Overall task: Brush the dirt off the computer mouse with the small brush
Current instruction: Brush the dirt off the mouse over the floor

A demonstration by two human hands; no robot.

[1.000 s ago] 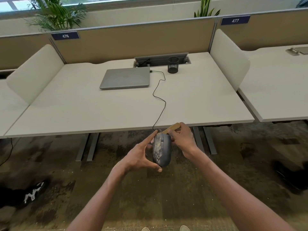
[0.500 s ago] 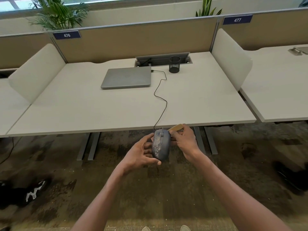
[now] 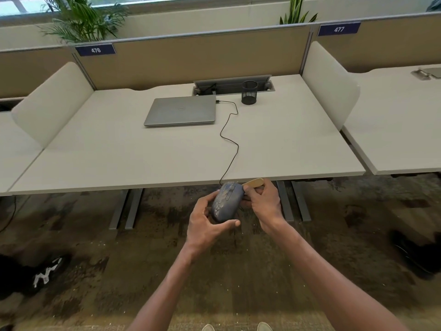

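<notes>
1. The left hand grips the dusty dark-blue corded computer mouse just off the front edge of the pale surface, probably so dirt drops on the carpet.
2. The right hand pinches the small wooden-handled brush at the mouse's right side; bristles hidden.
3. Blue partition labels read 476 and 477.

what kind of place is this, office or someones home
Most likely an open-plan office: rows of desks split by fabric partition panels, numbered seat signs such as 476, and a closed laptop at the workstation.
</notes>
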